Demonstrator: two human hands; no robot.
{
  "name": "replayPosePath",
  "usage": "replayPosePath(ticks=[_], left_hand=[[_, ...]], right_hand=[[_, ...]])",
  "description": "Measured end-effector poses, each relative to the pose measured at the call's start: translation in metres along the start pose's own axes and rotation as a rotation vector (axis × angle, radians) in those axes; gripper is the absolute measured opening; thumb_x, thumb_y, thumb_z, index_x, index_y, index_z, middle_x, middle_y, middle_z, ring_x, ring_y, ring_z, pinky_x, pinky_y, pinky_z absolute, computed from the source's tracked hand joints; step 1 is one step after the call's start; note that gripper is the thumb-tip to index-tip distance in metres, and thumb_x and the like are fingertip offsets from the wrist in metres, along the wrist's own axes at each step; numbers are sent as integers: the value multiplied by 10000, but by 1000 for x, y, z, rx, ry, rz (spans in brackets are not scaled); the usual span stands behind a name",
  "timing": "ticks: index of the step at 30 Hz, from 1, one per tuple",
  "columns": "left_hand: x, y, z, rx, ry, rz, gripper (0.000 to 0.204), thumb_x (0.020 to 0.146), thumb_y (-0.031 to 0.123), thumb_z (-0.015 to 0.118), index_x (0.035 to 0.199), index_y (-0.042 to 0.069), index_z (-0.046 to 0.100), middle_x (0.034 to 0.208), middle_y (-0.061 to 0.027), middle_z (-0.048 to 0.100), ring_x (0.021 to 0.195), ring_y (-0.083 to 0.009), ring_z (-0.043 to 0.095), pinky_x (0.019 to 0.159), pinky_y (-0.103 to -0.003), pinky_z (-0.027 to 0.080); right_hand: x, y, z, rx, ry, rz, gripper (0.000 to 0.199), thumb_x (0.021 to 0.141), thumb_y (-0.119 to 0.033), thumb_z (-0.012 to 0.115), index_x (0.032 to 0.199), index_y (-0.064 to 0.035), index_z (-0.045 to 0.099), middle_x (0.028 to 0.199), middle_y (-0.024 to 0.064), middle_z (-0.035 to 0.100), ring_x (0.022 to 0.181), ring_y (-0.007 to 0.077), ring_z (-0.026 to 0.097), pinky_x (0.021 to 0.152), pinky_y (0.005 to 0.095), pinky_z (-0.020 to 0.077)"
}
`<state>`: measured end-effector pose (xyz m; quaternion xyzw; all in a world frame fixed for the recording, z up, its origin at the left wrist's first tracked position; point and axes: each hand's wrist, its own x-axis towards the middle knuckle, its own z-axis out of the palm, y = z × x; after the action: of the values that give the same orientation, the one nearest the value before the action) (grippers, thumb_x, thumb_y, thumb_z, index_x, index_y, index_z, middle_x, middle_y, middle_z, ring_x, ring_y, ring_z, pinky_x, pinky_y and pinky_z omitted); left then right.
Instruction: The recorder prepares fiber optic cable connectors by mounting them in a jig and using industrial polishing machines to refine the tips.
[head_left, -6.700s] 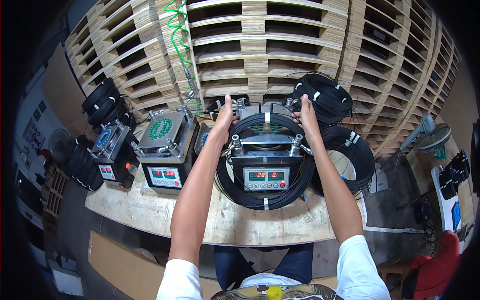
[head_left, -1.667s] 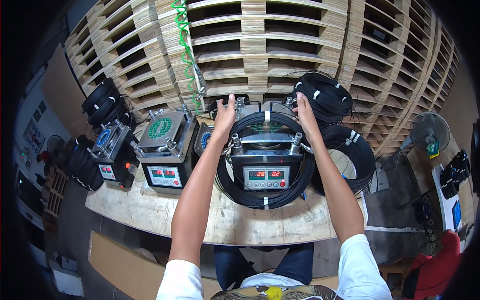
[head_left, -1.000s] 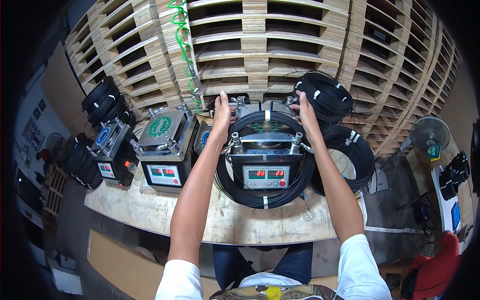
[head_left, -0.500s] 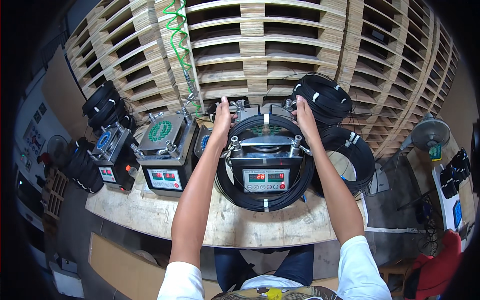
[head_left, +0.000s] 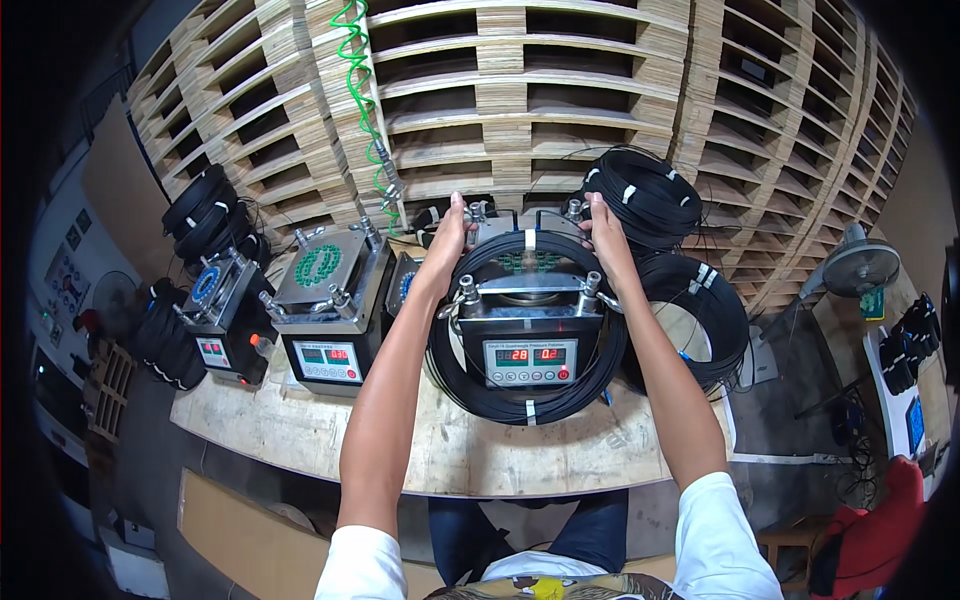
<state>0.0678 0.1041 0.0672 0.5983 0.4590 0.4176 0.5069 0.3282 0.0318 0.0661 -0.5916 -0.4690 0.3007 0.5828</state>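
Observation:
A black coil of thin cable [head_left: 470, 385] with white ties is looped around a small grey machine [head_left: 527, 315] with metal corner posts and a red digital display on its front. My left hand [head_left: 447, 233] grips the coil at the machine's far left corner. My right hand [head_left: 602, 232] grips the same coil at the far right corner. Both arms stretch straight out over the wooden bench [head_left: 450, 450].
A second machine [head_left: 327, 315] with a green coil on top stands left of mine, and a third [head_left: 222, 315] with a blue coil further left. Finished black coils are stacked at the right [head_left: 700, 315] and far left [head_left: 200, 205]. Wooden pallets [head_left: 560, 90] rise behind; a green spiral hose [head_left: 357, 70] hangs down.
Both hands have stayed on the coil's far side, shifting only slightly along it. The coil and machine sit as before.

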Motion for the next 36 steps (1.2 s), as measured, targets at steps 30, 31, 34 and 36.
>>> replayPosePath(ticks=[30,31,34,36], left_hand=[[-10,10,7,83,36,24,914,944,795,233,1503,92,409,1292,-126,570,1128,-242,500,1039,-401,342],[-11,10,5,83,39,22,914,944,795,233,1503,92,409,1292,-126,570,1128,-242,500,1039,-401,342],[-10,10,4,73,32,-8,889,956,775,258,1516,97,389,1284,-122,579,1023,-228,522,960,-379,405],[-8,9,3,37,11,36,862,966,751,297,1535,107,357,1287,-118,584,919,-208,528,867,-346,456]], right_hand=[[4,11,3,-73,-32,-218,601,1055,-567,328,1459,-154,491,1027,84,587,908,158,562,786,329,505],[1,8,4,-72,-35,-218,601,1055,-567,328,1459,-154,491,1027,84,587,908,158,562,786,329,505],[-1,3,0,33,-89,-115,604,1056,-568,322,1475,-156,465,1036,84,579,873,146,540,773,315,493],[-2,1,-1,62,-95,-93,612,1054,-575,323,1488,-162,447,1038,83,571,861,135,514,763,288,479]])
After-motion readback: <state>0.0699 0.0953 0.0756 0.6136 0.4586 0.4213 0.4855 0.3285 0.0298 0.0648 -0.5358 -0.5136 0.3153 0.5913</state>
